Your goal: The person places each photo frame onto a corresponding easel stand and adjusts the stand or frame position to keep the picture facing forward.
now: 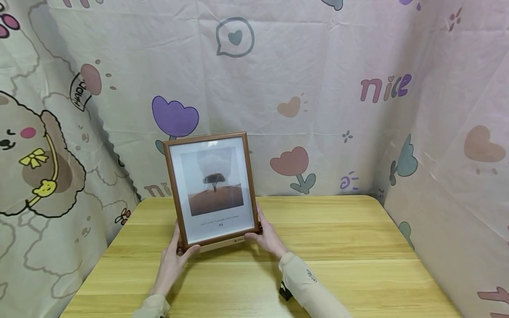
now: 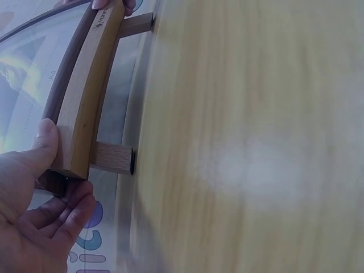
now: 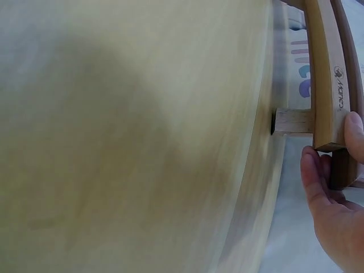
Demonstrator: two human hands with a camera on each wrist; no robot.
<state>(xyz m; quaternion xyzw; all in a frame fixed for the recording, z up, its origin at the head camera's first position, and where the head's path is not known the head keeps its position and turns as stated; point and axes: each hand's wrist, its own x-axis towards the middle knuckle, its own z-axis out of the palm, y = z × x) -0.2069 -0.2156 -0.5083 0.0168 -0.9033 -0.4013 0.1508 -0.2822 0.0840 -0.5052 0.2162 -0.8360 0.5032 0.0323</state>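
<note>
A brown wooden picture frame [image 1: 214, 190] with a lone-tree print leans slightly to one side in the head view. Along its bottom edge runs a pale wooden ledge [image 2: 85, 102] bearing a small printed logo. Short dark-tipped wooden legs [image 2: 114, 157] stick out below the ledge; whether they touch the tabletop I cannot tell. My left hand [image 1: 172, 267] grips the lower left corner, thumb on the front and fingers behind. At the lower right corner, my right hand [image 1: 271, 238] grips in the same way, its thumb [image 3: 355, 136] against the front.
Under the hands spreads a light wood-grain table [image 1: 338, 247]. A pale cloth [image 1: 254, 88] printed with flowers, hearts and words hangs behind it, with more cloth at both sides. A small black item [image 1: 285, 291] sits by the right sleeve cuff.
</note>
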